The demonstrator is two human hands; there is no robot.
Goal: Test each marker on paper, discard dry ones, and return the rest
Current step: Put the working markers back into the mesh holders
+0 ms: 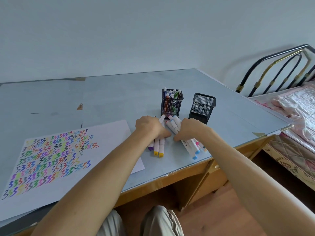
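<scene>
**deskwatcher:** Biggest thing first: a wooden desk with a glass top (221, 103) pushed against a pale wall, and a bed with a metal headboard (276, 68) off to the right. On the left of the desk lies a big sheet of paper (117, 133) covered in rows of coloured squiggles.

**inkfan22:** Where are the markers though?

**deskwatcher:** Two black mesh pen cups stand side by side toward the back. The left cup (171, 103) has thin markers standing in it; the right cup (202, 108) looks hollow through the mesh, though I can't see the bottom. Just in front of them, near the desk's front edge, is a pile of chunky white markers (173, 128) lying flat on the glass, just right of the paper.

**inkfan22:** And the hands?

**deskwatcher:** Both are on that pile. The left hand (150, 127) is curled over one bunch, with purple and yellow caps (157, 153) poking out below the wrist. The right hand (192, 130) is curled around the other bunch, with blue and pink caps (196, 155) sticking out. Thumbs nearly meet in the middle. Whether either bunch is lifted off the glass, can't tell.
</scene>
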